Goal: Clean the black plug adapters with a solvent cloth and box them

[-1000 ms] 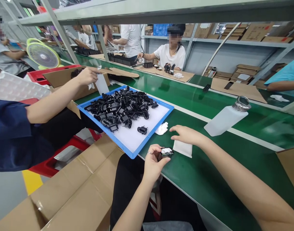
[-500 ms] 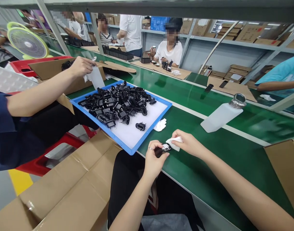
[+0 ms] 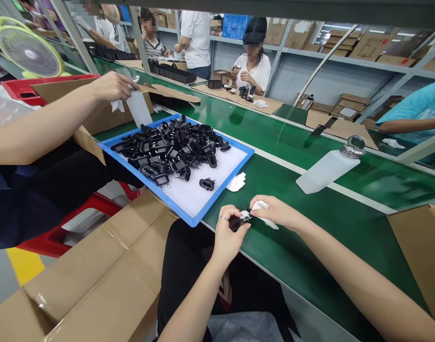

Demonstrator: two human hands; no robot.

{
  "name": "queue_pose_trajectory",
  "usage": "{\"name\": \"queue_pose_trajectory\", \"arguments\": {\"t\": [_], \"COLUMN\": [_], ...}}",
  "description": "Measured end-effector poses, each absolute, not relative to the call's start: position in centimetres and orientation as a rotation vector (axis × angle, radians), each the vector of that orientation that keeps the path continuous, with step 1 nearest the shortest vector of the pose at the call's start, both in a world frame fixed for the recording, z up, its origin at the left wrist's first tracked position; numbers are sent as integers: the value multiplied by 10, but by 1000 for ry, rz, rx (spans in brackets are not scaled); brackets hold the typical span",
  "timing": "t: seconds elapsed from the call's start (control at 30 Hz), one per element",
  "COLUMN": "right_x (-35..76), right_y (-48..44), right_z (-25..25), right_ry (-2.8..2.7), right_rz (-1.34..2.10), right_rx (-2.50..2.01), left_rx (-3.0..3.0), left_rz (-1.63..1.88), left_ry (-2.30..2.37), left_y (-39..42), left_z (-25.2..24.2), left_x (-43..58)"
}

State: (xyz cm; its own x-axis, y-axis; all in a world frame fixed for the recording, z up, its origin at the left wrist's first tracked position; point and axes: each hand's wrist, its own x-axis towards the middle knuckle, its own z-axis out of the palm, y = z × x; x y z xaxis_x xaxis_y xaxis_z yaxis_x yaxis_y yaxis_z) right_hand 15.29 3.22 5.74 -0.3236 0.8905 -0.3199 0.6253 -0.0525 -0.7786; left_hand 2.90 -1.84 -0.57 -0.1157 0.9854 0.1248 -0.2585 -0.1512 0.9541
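Note:
My left hand (image 3: 228,235) is closed round a small black plug adapter (image 3: 245,216) with a white label on its upper face. Part of the adapter is hidden by the fingers. In my right hand (image 3: 277,209) a folded white cloth (image 3: 269,222) is pinched, its loose end hanging down at the right. The right fingertips meet the adapter's far end. Just beyond my hands lies a crumpled white cloth (image 3: 237,182) beside a blue-rimmed tray (image 3: 194,220). Black plug adapters (image 3: 174,147) are heaped in the tray, and a single one (image 3: 207,184) lies apart.
A white bottle with a metal pump top (image 3: 327,172) stands on the green bench (image 3: 295,251). To the left, a co-worker's hand (image 3: 113,86) is at another bottle (image 3: 139,108). Cardboard boxes flank me (image 3: 106,266), (image 3: 417,247). Co-workers sit across the bench.
The cloth in my right hand has shifted and now hangs lower on the right. My left hand keeps its hold on the adapter. The view has tilted slightly.

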Motion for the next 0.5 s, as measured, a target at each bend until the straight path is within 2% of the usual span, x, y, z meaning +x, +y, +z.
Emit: {"name": "queue_pose_trajectory", "arguments": {"t": [0.23,0.4,0.5], "right_x": [150,150,151], "right_y": [36,39,37], "right_z": [57,56,59], "right_ry": [-2071,-2075,-1980], "right_rz": [1206,945,1047], "right_rx": [-1568,-1562,-1570], "left_rx": [1106,1105,1105], "left_rz": [1473,1497,1516], "left_ry": [1001,1005,1007], "left_y": [-18,-18,-19], "left_z": [-6,-5,-6], "left_x": [28,28,28]}}
